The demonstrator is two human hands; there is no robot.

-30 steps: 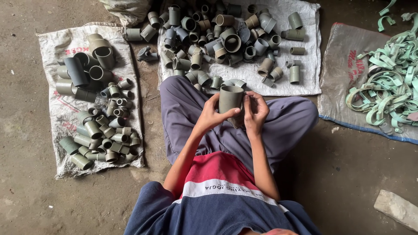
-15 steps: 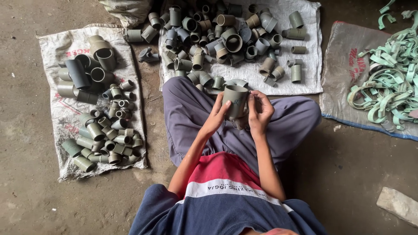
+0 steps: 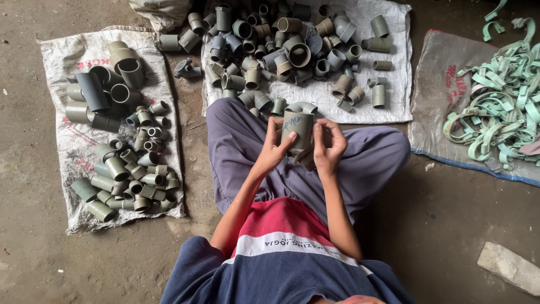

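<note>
Both hands meet over the lap and grasp one grey-green pipe fitting (image 3: pixel 298 128), held upright between them with its open end away from the body. The left hand (image 3: pixel 274 148) curls its fingers (image 3: pixel 284 141) around the fitting's left side, thumb up along the wall. The right hand (image 3: pixel 329 145) closes on the right side, its fingertips (image 3: pixel 322 128) bent in against the wall near the rim. Both forearms run forward from the body and converge, elbows tucked by the striped shirt (image 3: pixel 287 247), wrists above the crossed legs.

On the floor, a left sack (image 3: pixel 62 56) carries sorted fittings (image 3: pixel 121 169), large ones toward its far edge, small ones toward its near edge. Beyond the knees a white sack (image 3: pixel 394 107) bears a loose heap of fittings (image 3: pixel 281 45). At the far right, a grey sack (image 3: pixel 433 90) holds pale green strips (image 3: pixel 500 107). A stone (image 3: pixel 509 266) lies near right.
</note>
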